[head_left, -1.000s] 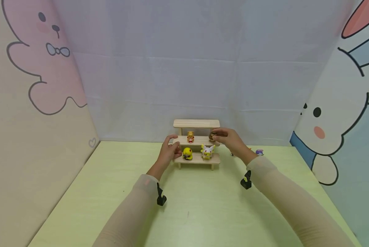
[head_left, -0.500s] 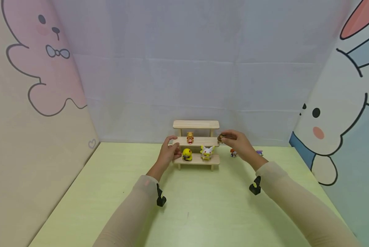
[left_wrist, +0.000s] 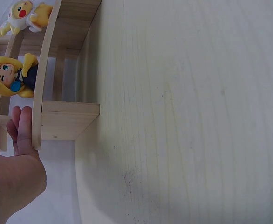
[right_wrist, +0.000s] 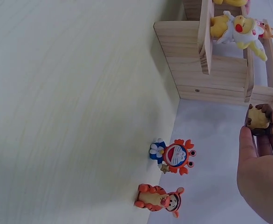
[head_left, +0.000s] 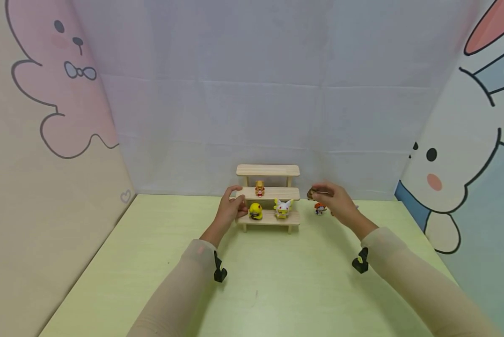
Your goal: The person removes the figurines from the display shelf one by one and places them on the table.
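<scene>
A three-tier wooden shelf (head_left: 267, 170) stands at the back of the table. At its left end my left hand (head_left: 228, 208) has thumb and fingers around the middle tier's end; in the left wrist view the hand (left_wrist: 17, 175) is beside a yellow-haired figure (left_wrist: 7, 74). My right hand (head_left: 339, 204) pinches a small brown figure (head_left: 310, 193) in the air right of the shelf. The right wrist view shows its brown and cream surface (right_wrist: 258, 118) between the fingertips. A yellow-haired figure (head_left: 255, 211) and a white-and-yellow one (head_left: 282, 208) occupy the bottom tier; an orange figure (head_left: 259, 188) is on the middle one.
Right of the shelf, a red-and-blue figure (head_left: 319, 208) stands on the table, with an orange striped figure (right_wrist: 157, 199) beside it. A pale curtain (head_left: 218, 107) hangs behind, and printed panels flank both sides.
My right hand has moved from the middle tier's right end out to the right and slightly down, carrying the brown figure. My left hand has stayed at the shelf's left end.
</scene>
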Demonstrator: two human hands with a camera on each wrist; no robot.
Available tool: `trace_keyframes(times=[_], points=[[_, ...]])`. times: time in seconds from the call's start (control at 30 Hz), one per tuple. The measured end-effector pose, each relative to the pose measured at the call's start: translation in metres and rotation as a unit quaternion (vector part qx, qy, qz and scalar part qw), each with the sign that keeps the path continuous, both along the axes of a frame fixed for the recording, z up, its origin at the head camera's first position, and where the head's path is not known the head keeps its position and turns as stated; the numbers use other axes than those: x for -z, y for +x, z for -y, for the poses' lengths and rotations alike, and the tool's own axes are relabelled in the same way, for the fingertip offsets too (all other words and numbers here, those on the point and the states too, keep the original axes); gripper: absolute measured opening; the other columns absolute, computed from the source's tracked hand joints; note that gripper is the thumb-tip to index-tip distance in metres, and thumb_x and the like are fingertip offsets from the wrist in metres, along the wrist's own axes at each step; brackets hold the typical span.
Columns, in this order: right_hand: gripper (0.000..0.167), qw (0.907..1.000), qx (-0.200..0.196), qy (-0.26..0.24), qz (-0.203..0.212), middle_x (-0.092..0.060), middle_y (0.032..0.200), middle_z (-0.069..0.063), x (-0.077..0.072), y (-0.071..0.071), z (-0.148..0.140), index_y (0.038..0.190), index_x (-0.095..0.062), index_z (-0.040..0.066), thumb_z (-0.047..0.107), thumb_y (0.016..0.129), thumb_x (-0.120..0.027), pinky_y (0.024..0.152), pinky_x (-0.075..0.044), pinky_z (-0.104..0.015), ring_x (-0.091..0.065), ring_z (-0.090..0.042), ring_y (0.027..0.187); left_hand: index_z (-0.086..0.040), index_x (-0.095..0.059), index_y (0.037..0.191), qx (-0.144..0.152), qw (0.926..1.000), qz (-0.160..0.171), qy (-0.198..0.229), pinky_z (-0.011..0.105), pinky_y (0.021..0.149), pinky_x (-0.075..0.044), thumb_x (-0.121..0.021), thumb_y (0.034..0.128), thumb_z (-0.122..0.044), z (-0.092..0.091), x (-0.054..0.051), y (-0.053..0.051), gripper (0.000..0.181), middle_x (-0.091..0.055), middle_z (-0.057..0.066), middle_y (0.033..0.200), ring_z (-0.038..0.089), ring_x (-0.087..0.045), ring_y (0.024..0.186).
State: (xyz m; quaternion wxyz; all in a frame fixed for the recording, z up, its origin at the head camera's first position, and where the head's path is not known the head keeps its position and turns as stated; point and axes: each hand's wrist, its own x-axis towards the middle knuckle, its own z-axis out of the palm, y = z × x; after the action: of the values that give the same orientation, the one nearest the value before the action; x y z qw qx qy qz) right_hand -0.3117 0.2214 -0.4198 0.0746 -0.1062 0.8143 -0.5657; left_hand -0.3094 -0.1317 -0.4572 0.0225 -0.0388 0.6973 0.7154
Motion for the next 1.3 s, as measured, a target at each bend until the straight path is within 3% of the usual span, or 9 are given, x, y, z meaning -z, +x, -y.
trace_keyframes(times=[0.13, 0.23, 0.37, 0.47, 0.67, 0.97, 1.13, 1.3], points=[[0.059, 0.9998, 0.007, 0.016, 0.005, -0.058, 0.145, -0.017, 0.008, 0.001, -0.007, 0.151, -0.048, 0.006, 0.035, 0.103, -0.065, 0.08, -0.052, -0.038, -0.062, -0.032, 0.124, -0.02, -0.052, 0.139, 0.001, 1.0, 0.0, 0.002, 0.047, 0.083, -0.062, -0.057, 0.1068, -0.02, 0.0, 0.0, 0.0, 0.033, -0.057, 0.008, 0.082, 0.023, -0.064, 0.07], [0.058, 1.0, -0.001, -0.002, 0.004, -0.055, 0.147, -0.02, 0.016, 0.002, -0.011, 0.151, -0.047, 0.001, 0.028, 0.103, -0.066, 0.091, -0.056, -0.04, -0.066, -0.021, 0.118, -0.02, -0.052, 0.139, 0.002, 1.0, -0.001, 0.001, 0.046, 0.082, -0.063, -0.057, 0.1068, -0.019, 0.0, 0.0, 0.001, 0.033, -0.057, 0.008, 0.083, 0.023, -0.064, 0.069], [0.055, 0.9996, -0.017, -0.023, 0.001, -0.054, 0.146, -0.025, 0.025, 0.005, -0.015, 0.149, -0.046, -0.006, 0.02, 0.103, -0.065, 0.106, -0.052, -0.04, -0.065, -0.011, 0.116, -0.02, -0.052, 0.14, 0.001, 1.0, 0.0, 0.002, 0.047, 0.082, -0.063, -0.057, 0.1068, -0.019, 0.0, 0.001, 0.0, 0.033, -0.058, 0.009, 0.083, 0.023, -0.064, 0.069], [0.052, 0.9998, -0.017, -0.011, -0.003, -0.057, 0.142, -0.025, 0.031, 0.008, -0.017, 0.147, -0.049, -0.006, 0.019, 0.103, -0.065, 0.105, -0.053, -0.039, -0.065, -0.012, 0.116, -0.019, -0.052, 0.14, 0.002, 1.0, 0.002, 0.002, 0.049, 0.085, -0.062, -0.058, 0.1067, -0.021, 0.001, 0.001, -0.001, 0.034, -0.058, 0.009, 0.083, 0.023, -0.064, 0.07], [0.047, 0.9998, -0.017, 0.002, -0.007, -0.058, 0.139, -0.025, 0.043, 0.013, -0.022, 0.144, -0.052, -0.005, 0.018, 0.104, -0.064, 0.107, -0.051, -0.048, -0.064, -0.015, 0.116, -0.018, -0.051, 0.141, 0.004, 1.0, 0.002, -0.001, 0.047, 0.084, -0.062, -0.058, 0.1064, -0.022, 0.001, 0.002, -0.003, 0.036, -0.059, 0.009, 0.084, 0.023, -0.065, 0.071], [0.042, 0.9999, -0.006, -0.005, 0.01, -0.058, 0.14, -0.025, 0.055, 0.018, -0.024, 0.136, -0.058, -0.007, 0.013, 0.1, -0.069, 0.1, -0.056, -0.036, -0.064, -0.01, 0.112, -0.021, -0.052, 0.139, -0.002, 1.0, -0.001, -0.004, 0.038, 0.073, -0.063, -0.058, 0.1062, -0.02, 0.0, 0.0, 0.0, 0.034, -0.059, 0.01, 0.083, 0.024, -0.065, 0.07], [0.043, 0.9999, -0.002, 0.008, 0.009, -0.059, 0.137, -0.025, 0.061, 0.021, -0.025, 0.134, -0.059, -0.007, 0.012, 0.098, -0.072, 0.092, -0.057, -0.026, -0.063, -0.02, 0.117, -0.02, -0.052, 0.14, 0.001, 1.0, -0.003, -0.004, 0.039, 0.075, -0.064, -0.058, 0.1064, -0.02, 0.0, 0.001, 0.0, 0.034, -0.058, 0.01, 0.083, 0.024, -0.065, 0.07], [0.042, 0.9999, 0.0, 0.012, 0.006, -0.059, 0.135, -0.026, 0.067, 0.021, -0.028, 0.133, -0.06, -0.009, 0.008, 0.097, -0.072, 0.087, -0.056, -0.02, -0.06, -0.037, 0.124, -0.019, -0.051, 0.141, 0.007, 1.0, -0.006, -0.002, 0.048, 0.084, -0.062, -0.058, 0.1066, -0.021, 0.001, 0.002, -0.001, 0.035, -0.059, 0.011, 0.085, 0.024, -0.065, 0.071]])
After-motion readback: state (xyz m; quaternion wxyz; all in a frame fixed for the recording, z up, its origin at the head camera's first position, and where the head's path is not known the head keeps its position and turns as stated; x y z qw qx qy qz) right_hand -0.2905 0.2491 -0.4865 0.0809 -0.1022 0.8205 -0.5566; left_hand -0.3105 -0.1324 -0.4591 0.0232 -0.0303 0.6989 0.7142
